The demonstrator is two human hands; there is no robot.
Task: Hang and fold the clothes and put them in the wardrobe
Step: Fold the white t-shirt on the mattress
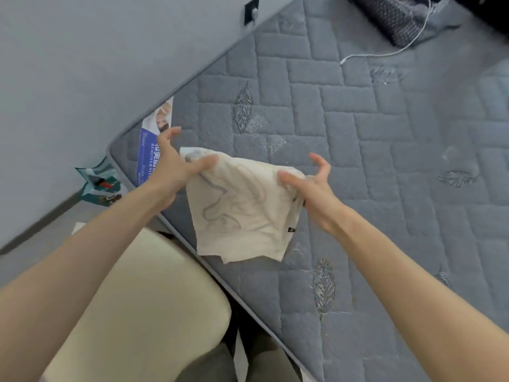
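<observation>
A cream-white garment (242, 210) with a faint grey line print hangs folded in the air over the near corner of a grey quilted mattress (371, 139). My left hand (176, 164) pinches its upper left edge between thumb and fingers. My right hand (311, 183) pinches the upper right edge, with the index finger curled upward. A small dark tag shows at the garment's lower right side. The cloth's bottom edge hangs just above the mattress.
A dark knitted garment (399, 15) and a white cable (385, 53) lie at the mattress's far end. A blue and white label (153, 142) sits on the mattress corner. Teal packaging (99, 183) lies on the floor by the grey wall. A beige cushion (143, 307) is beside my legs.
</observation>
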